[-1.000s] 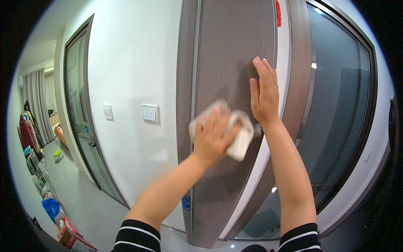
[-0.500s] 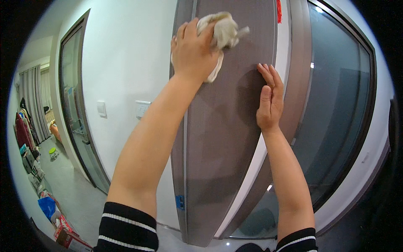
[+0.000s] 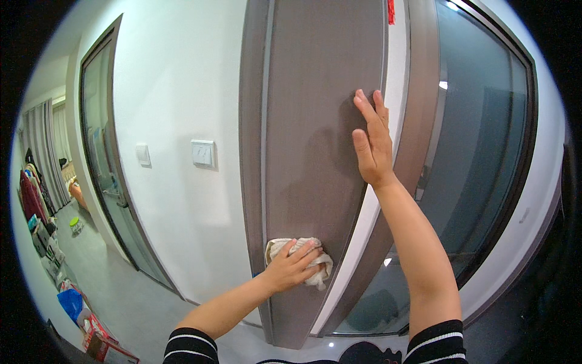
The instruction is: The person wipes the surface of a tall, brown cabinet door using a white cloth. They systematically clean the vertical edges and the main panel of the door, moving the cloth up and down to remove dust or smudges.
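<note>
A cream-coloured cloth [image 3: 320, 271] is bunched against the lower part of a grey-brown door panel [image 3: 327, 60]. My left hand [image 3: 292, 267] lies over the cloth, fingers bent across it, pressing it to the panel. Higher up, my right hand [image 3: 377, 145] rests by the panel's right edge with its fingers stretched upward and apart, and nothing in it. Part of the cloth is hidden under my left hand.
White wall switches [image 3: 203, 153] sit left of the door frame. A glass door [image 3: 485, 164] stands on the right, another glass door [image 3: 100, 139] on the left. Boxes [image 3: 100, 340], a blue bag [image 3: 71, 303] and hanging clothes [image 3: 31, 197] line the far left. Red tassel [image 3: 391, 12] hangs above.
My left hand has brought the cloth from the top of the panel down to its lower part. My right hand stays near the panel's right edge, its fingers a little more spread.
</note>
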### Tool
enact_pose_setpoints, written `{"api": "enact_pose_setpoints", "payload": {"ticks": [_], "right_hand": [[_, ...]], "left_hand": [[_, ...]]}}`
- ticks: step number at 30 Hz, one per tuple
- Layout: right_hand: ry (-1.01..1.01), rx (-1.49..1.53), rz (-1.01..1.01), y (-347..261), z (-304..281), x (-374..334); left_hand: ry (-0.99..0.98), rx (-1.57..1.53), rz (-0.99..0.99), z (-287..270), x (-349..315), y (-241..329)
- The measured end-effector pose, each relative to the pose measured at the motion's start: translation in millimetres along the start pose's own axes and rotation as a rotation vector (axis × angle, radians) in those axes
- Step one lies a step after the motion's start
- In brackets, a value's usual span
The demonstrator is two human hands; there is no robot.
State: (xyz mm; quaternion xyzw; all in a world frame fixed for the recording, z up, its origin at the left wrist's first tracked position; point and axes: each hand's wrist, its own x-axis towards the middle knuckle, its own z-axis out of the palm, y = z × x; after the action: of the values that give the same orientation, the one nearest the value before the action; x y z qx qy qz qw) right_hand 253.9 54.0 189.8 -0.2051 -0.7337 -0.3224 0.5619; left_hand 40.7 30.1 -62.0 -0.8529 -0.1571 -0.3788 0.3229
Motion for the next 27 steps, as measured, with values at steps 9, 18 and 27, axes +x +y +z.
{"api": "enact_pose_setpoints", "payload": {"ticks": [9, 18, 27], "right_hand": [[-0.570, 0.451, -0.098, -155.1, 40.5, -96.4], [-0.170, -0.141, -0.739, -78.1, 37.6, 16.5], [-0.264, -0.426, -0.386, -47.2, 36.8, 66.0]], "left_hand": [[0.636, -1.894, -1.119, -95.5, 25.1, -15.3], [0.372, -1.983, -1.026, -120.1, -21.7, -22.9], [0.323, -1.834, -1.305, -88.9, -61.7, -6.0]]}}
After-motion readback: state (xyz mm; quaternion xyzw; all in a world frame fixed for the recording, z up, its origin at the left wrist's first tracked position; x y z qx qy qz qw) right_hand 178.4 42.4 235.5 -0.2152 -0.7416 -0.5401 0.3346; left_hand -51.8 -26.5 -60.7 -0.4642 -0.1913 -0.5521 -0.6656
